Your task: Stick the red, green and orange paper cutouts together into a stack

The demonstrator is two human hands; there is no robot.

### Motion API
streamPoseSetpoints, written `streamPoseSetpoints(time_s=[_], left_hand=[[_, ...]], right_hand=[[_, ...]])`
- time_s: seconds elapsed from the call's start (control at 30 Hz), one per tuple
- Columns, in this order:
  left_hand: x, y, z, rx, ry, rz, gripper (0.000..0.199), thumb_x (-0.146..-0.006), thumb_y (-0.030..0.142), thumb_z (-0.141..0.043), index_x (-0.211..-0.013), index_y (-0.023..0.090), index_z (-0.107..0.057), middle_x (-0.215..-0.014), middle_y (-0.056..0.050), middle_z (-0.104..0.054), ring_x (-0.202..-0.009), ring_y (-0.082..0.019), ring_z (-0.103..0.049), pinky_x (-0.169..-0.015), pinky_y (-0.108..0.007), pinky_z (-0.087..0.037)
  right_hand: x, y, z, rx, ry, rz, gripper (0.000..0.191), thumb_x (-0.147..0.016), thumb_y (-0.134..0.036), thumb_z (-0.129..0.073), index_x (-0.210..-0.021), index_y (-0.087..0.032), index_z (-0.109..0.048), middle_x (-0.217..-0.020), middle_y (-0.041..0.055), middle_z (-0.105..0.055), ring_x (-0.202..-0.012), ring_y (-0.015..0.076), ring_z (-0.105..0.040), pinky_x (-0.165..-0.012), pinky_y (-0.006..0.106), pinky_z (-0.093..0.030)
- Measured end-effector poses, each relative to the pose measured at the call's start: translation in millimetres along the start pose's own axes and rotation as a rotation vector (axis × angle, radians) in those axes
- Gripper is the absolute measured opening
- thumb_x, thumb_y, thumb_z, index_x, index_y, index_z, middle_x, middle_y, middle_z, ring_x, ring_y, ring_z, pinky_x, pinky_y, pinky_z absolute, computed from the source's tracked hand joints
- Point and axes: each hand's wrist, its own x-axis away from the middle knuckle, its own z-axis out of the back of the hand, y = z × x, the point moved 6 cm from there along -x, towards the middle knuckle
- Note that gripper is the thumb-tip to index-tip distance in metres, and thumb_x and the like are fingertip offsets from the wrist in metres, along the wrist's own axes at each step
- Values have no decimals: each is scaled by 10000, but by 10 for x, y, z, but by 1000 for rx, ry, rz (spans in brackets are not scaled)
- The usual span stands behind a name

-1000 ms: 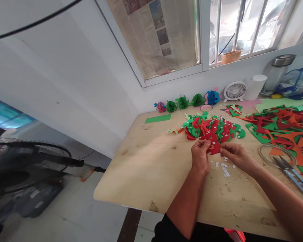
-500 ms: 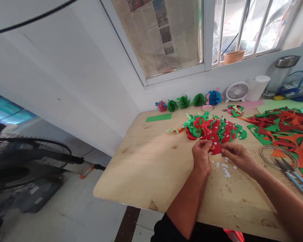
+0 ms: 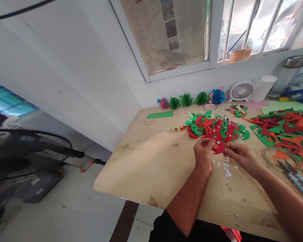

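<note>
Red paper cutout (image 3: 220, 149) sits between the fingers: the left hand (image 3: 203, 154) pinches its left edge; fingertips of the right hand (image 3: 240, 156) meet its right edge, grip uncertain from where I stand. Expect light, flexible, easily creased stock; hold by the rim. Versus half a second ago: hold unchanged, view shifted.

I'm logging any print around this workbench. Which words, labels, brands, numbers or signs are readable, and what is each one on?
No text can be read.
Newspaper-like sheet at the window: pictures show, but any print is too blurred.
Two pale labels on the dark object at lower left: too blurred.
Red paper piece in hand: small white patches, no readable marks.
</note>
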Motion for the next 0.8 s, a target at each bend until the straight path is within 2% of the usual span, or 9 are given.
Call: streamPoseSetpoints(time_s=[0.2, 0.33, 0.6, 0.8], left_hand=[[38, 42, -36, -12, -36, -13, 276, -518, 243, -769, -705, 133, -598, -596, 11, -605, -516, -72, -536, -596, -223, -430], [63, 69, -84, -23, -122, -42, 301, -548, 245, -753, -803, 145, -627, -694, -10, -633, -613, -90, -573, -643, -226, -441], [133, 132, -181, -88, -267, -43, 427, -560, 310, -759, -956, 186, -658, -760, -35, -659, -667, -127, -591, -670, -256, -462], [197, 189, -253, -81, -356, -47, 381, -572, 286, -767, -933, 202, -675, -696, -8, -638, -653, -120, -588, -714, -274, -473]], right_hand=[[-4, 44, 4, -138, -25, -42, 366, -735, -545, -588, -666, -186, -603, -595, 17, -574, -561, 131, -481, -516, 247, -396], [2, 69, 14, -330, -10, -104, 333, -700, -510, -648, -678, -180, -609, -588, 14, -571, -557, 119, -475, -529, 240, -401], [56, 55, -4, -606, -50, -193, 272, -670, -450, -697, -768, -199, -656, -681, 33, -597, -589, 129, -505, -557, 264, -445], [88, 116, -26, -717, -88, -243, 235, -652, -419, -720, -756, -217, -658, -697, 25, -606, -604, 130, -524, -579, 267, -461]])
